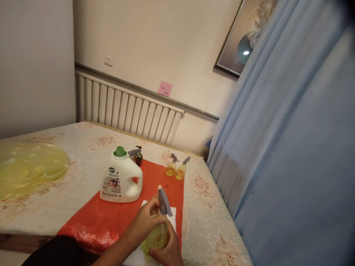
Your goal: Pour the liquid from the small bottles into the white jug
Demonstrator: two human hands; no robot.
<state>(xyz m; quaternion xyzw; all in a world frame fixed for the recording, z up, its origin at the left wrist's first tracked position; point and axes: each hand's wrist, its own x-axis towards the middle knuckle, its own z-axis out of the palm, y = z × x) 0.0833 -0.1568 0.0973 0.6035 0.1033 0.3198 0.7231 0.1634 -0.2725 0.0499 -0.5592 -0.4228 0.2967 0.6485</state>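
Low in the frame, just right of centre, we hold a small spray bottle (157,234) of yellow liquid over a white cloth (172,214) on the red sheet (124,218). Our left hand (145,221) is clamped around its neck under the grey trigger head (164,202); our right hand (166,253) cups the base. We judge it light, thin-walled, likely slick; neck and base look the surest holds. The white jug (122,181) stands up-left.

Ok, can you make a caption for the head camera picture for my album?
Two hands hold a spray bottle over a red sheet, beside a white jug.
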